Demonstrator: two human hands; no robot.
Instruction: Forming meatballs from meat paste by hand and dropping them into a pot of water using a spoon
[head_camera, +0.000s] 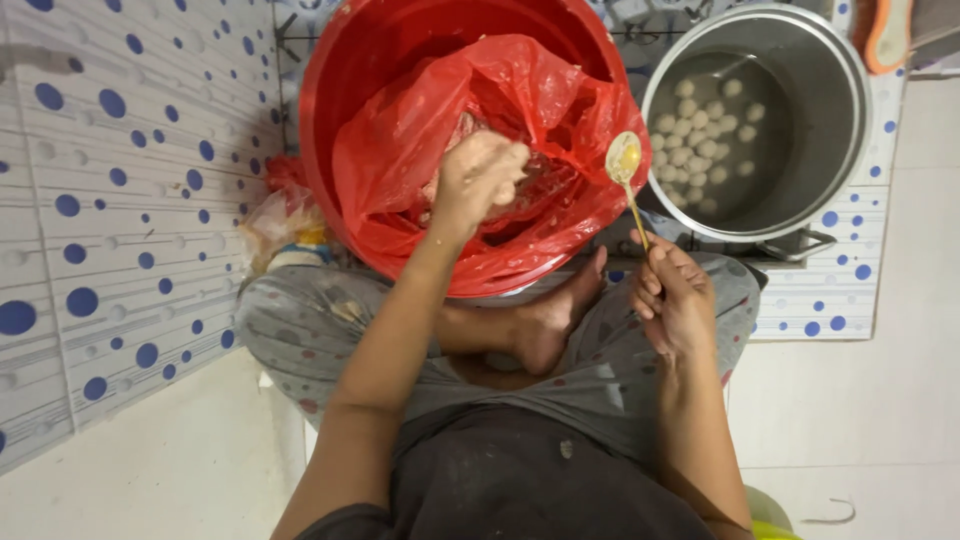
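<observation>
Far left is the white wall tile with blue dots (110, 200), and tucked down by my knee there's a crumpled clear plastic bag (285, 225). Next over is the big red basin (330, 110) lined with a red plastic bag (400, 150), sitting right in front of my crossed legs. My left hand (478, 178) is down inside that bag, fingers curled tight and squeezed around a lump of pale paste; the paste is smeared over my knuckles too. My bare foot (555, 320) pokes out just under the basin rim. Right hand (672, 298) pinches the thin handle of a spoon (624, 160) between thumb and fingertips, bowl up between basin and pot. Far right, the steel pot (840, 90) of water holds the pale balls (700, 135).
</observation>
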